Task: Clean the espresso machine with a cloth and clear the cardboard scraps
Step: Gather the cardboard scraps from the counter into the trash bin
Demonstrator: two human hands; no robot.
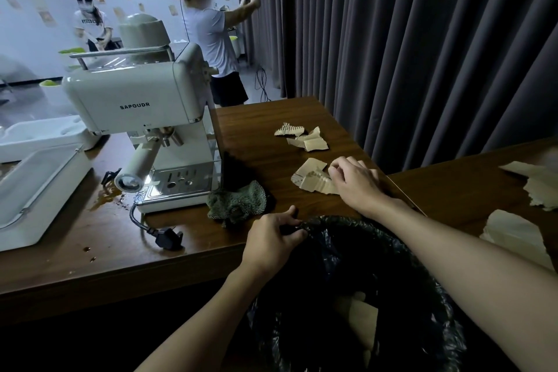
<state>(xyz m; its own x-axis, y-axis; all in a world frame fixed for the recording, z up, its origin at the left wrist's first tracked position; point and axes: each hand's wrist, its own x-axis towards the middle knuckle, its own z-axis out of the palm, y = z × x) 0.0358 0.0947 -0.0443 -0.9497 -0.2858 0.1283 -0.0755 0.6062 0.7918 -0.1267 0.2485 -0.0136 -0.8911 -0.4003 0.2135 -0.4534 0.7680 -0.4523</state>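
A white espresso machine (pixel 142 118) stands at the left of the dark wooden table (pixel 99 254). A green cloth (pixel 238 204) lies crumpled beside its base. My left hand (pixel 271 240) grips the rim of a black-lined bin (pixel 356 305) held at the table's edge; cardboard pieces lie inside it. My right hand (pixel 354 183) rests on the near cardboard scraps (pixel 312 177), fingers pinching one piece. More scraps (pixel 305 137) lie farther back on the table.
A black plug and cord (pixel 164 237) lie in front of the machine, with brown spills (pixel 104 199) nearby. White containers (pixel 36 190) sit at the left. Torn paper (pixel 537 187) lies on the right tabletop. Grey curtains hang behind. Two people stand in the background.
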